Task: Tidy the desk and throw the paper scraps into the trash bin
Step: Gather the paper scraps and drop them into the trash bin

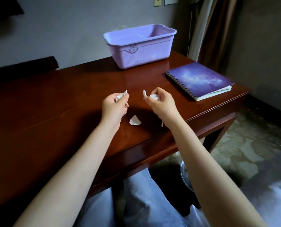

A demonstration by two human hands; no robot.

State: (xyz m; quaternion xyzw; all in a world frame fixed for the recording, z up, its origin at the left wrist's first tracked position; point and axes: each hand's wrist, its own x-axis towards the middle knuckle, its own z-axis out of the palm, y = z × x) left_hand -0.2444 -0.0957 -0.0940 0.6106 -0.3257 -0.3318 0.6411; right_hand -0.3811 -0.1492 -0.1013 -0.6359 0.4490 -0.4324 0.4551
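Scraps (pixel 153 96) in two hands (pixel 114 105) (pixel 161 102) (one loose)

Notebook (pixel 200 79): spiral-bound, galaxy cover; I see it closed, flat on the right part of the desk (pixel 71 95).
Basket (pixel 141 46): lilac plastic, far edge.
Curtain (pixel 215 30): brown, behind.
Carpet (pixel 251 145): patterned.

One white scrap (pixel 135 120) flat on desk (pixel 54 104); crumpled scraps (pixel 120 96) in left hand (pixel 115 104), right hand (pixel 162 102).
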